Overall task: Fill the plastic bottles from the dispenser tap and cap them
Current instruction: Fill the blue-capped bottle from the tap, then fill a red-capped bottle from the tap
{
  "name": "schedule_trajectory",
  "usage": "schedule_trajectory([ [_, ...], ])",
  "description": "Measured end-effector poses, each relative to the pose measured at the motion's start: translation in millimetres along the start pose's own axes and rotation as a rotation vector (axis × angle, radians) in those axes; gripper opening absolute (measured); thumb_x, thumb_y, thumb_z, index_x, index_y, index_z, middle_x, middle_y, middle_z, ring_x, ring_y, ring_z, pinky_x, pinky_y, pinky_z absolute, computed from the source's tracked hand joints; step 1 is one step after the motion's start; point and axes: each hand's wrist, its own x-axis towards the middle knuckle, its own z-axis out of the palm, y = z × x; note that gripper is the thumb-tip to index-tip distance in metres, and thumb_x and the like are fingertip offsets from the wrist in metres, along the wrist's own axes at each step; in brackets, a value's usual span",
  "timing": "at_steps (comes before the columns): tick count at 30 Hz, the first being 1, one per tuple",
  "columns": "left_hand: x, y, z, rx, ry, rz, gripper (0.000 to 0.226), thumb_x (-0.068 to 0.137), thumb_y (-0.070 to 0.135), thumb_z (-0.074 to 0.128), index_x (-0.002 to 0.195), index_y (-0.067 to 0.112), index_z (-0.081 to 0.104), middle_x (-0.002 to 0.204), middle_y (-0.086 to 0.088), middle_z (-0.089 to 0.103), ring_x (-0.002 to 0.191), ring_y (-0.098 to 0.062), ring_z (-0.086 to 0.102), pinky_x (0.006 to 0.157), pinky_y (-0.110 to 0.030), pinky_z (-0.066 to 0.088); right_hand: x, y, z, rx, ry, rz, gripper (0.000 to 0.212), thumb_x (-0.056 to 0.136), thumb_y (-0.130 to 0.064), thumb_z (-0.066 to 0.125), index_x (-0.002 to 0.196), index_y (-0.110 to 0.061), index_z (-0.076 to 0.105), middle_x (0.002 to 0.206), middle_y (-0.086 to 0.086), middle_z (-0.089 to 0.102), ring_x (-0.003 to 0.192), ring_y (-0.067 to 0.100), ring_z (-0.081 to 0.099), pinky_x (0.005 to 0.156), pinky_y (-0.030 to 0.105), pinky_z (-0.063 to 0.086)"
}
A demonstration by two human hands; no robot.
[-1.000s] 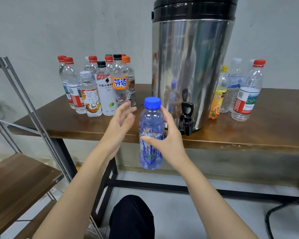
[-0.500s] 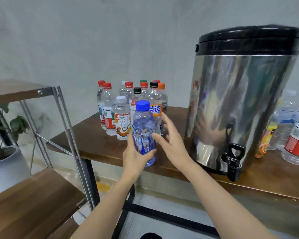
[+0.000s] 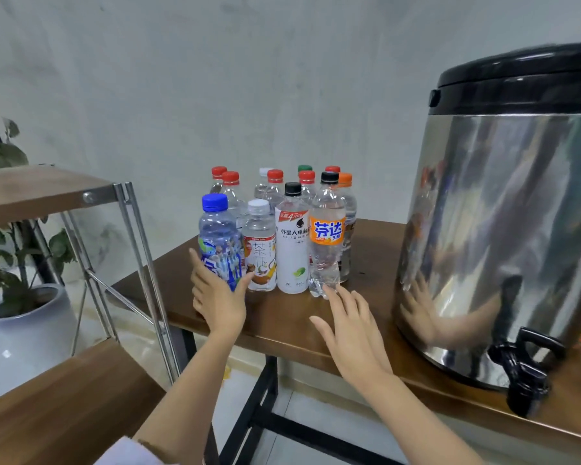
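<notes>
In the head view, the left forearm reaches up from the lower centre of the frame to the front left corner of the table. The left hand is cupped round the lower part of the blue-capped bottle. Its fingers rise along the bottle's left side, and the thumb lies across the right side just above the base. The bottle stands upright on the tabletop, at the left front of a cluster of capped bottles and just beside a white-capped bottle. From this angle it is hard to tell how firmly the palm presses the plastic, but the fingers and thumb do wrap round it.

The right forearm comes in from the lower right, angled toward the same cluster. The right hand is palm down over the tabletop with its fingers straight and slightly spread, and it holds nothing. Its fingertips are just beside the base of the orange-labelled bottle; whether they touch it cannot be told.

The steel dispenser, which has a black lid, stands on the table to the right, well apart from the blue-capped bottle. Its black tap sits low on the front, near the table edge. A shelf unit and a potted plant are at the left.
</notes>
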Motion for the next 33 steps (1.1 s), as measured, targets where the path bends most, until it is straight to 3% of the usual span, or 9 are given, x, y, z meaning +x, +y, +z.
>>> schedule_trajectory([
  [4,15,-4,9,0.009,0.002,-0.026,0.115,0.08,0.046,0.077,0.158,0.02,-0.004,0.156,-0.021,0.026,0.141,-0.043,0.031,0.114,-0.061,0.022,1,0,2,-0.021,-0.018,-0.022,0.074,0.092,-0.063,0.006,0.155,-0.028,0.024,0.159,-0.003,0.03,0.148,0.024,0.021,0.119,0.035,0.022],
  [9,23,-8,17,0.049,0.001,-0.013,0.114,0.08,0.047,0.077,0.158,0.019,-0.003,0.156,-0.02,0.027,0.141,-0.042,0.031,0.114,-0.062,0.023,1,-2,6,-0.084,0.104,-0.025,0.06,0.098,-0.056,0.023,0.131,-0.022,0.059,0.128,0.002,0.064,0.121,0.027,0.058,0.095,0.039,0.052],
  [16,-21,-4,10,0.13,0.011,0.041,0.109,0.078,0.041,0.081,0.156,0.008,0.012,0.159,-0.023,0.019,0.14,-0.045,0.028,0.111,-0.061,0.028,-3,-1,2,-0.112,0.116,-0.081,0.052,0.097,-0.051,0.028,0.12,-0.023,0.066,0.122,0.0,0.065,0.116,0.028,0.06,0.093,0.042,0.054],
  [22,-100,21,-3,0.022,-0.121,0.288,0.08,0.086,0.03,0.075,0.15,0.009,0.032,0.158,-0.018,0.024,0.137,-0.041,0.032,0.109,-0.057,0.031,-39,19,-18,-0.153,0.207,-0.263,0.045,0.097,-0.049,0.035,0.112,-0.026,0.07,0.117,-0.005,0.067,0.118,0.023,0.06,0.096,0.042,0.053],
  [25,-136,45,-11,-0.116,-0.184,0.464,0.061,0.091,0.025,0.07,0.144,0.015,0.041,0.153,-0.012,0.033,0.138,-0.025,0.032,0.11,-0.049,0.031,-67,27,-44,-0.133,0.329,-0.365,0.045,0.102,-0.046,0.033,0.112,-0.022,0.07,0.119,-0.004,0.067,0.12,0.022,0.058,0.101,0.04,0.05],
  [28,-166,78,-21,-0.28,-0.218,0.616,0.045,0.098,0.034,0.056,0.14,0.021,0.044,0.148,-0.007,0.041,0.139,-0.007,0.031,0.114,-0.045,0.031,-97,35,-79,-0.088,0.473,-0.457,0.046,0.107,-0.041,0.032,0.116,-0.015,0.068,0.121,0.0,0.065,0.123,0.023,0.055,0.106,0.039,0.045],
  [33,-205,138,-39,-0.487,-0.253,0.766,0.037,0.099,0.026,0.05,0.134,0.015,0.05,0.138,-0.006,0.051,0.133,-0.019,0.045,0.111,-0.046,0.037,-137,66,-130,-0.102,0.705,-0.536,0.032,0.104,-0.029,0.048,0.114,-0.008,0.069,0.121,0.008,0.067,0.122,0.029,0.056,0.106,0.042,0.045],
])
